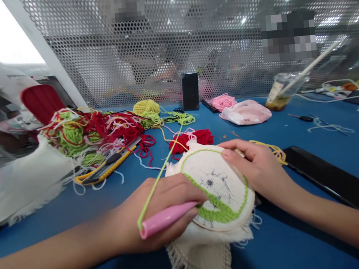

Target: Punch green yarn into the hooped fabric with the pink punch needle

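Note:
My left hand (167, 206) is closed around a pink punch needle (168, 219), its tip end at the fabric and hidden by my fingers. Light green yarn (160, 174) enters the tool's back end and runs up to a loose green tangle (184, 118). Cream cloth in a round embroidery hoop (213, 181) lies tilted toward me, with a green looped outline, a filled green patch (224, 212) at the bottom and dark drawn marks. At the hoop's right rim my right hand (251, 161) grips it, thumb on the front, other fingers partly hidden behind.
A heap of mixed yarn (97, 129) and a yellow-edged cutter (113, 163) lie left. Behind the hoop are red yarn (195, 140), an upright phone (190, 91) and a pink bag (245, 112). A drink cup (281, 94) and long black object (330, 175) stand and lie right.

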{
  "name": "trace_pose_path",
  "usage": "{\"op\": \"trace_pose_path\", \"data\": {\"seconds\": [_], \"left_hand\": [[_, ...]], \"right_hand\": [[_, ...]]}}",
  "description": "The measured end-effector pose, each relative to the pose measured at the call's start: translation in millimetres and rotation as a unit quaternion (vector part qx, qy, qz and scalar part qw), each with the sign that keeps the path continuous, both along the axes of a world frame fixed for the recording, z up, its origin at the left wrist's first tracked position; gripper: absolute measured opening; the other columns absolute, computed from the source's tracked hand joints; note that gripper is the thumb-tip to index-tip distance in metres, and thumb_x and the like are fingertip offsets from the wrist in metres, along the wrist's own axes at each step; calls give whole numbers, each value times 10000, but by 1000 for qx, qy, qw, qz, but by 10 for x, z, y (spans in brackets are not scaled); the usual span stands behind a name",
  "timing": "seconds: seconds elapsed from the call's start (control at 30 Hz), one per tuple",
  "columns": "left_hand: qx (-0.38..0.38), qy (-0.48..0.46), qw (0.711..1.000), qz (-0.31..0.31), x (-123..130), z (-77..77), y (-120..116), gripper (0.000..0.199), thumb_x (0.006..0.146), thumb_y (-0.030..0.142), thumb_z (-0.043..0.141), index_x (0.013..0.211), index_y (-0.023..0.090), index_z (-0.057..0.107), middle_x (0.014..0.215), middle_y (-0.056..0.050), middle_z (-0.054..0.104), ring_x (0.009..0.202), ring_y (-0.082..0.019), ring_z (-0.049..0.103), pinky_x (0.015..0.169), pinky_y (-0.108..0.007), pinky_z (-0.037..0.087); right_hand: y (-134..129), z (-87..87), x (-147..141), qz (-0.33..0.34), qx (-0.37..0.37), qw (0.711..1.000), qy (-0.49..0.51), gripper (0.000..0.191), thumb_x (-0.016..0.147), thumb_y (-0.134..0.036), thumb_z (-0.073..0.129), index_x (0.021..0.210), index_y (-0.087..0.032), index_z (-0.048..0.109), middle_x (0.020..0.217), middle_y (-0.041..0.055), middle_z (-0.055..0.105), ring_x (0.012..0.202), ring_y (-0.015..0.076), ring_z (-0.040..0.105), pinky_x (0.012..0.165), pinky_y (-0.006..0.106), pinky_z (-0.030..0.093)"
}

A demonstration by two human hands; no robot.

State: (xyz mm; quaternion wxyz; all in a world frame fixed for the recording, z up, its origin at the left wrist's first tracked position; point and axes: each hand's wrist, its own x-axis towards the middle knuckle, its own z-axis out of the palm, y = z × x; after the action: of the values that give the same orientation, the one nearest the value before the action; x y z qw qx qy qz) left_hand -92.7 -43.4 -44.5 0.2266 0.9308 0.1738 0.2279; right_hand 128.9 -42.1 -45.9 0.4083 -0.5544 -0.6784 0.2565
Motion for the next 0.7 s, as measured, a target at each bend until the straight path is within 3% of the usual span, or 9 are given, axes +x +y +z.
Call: {"op": "trace_pose_path", "data": {"seconds": [0.3, 0.7], "left_hand": [[-91, -128, 986, 53, -101, -11, -45, 269, 755, 40, 461, 965, 200, 507, 869, -33, 570, 786, -148, 550, 705, -262, 465], [-93, -118, 987, 51, -112, -20, -36, 248, 762, 75, 458, 966, 209, 501, 851, -32, 567, 779, -156, 546, 692, -275, 472]], "right_hand": [[77, -42, 19, -3, -24, 1000, -5, 228, 800, -316, 447, 846, -171, 617, 638, 7, 583, 514, 104, 450, 427, 211, 326], [98, -52, 25, -4, -52, 999, 12, 243, 799, -327, 445, 852, -165, 618, 640, 7, 583, 510, 103, 454, 420, 207, 321]]}}
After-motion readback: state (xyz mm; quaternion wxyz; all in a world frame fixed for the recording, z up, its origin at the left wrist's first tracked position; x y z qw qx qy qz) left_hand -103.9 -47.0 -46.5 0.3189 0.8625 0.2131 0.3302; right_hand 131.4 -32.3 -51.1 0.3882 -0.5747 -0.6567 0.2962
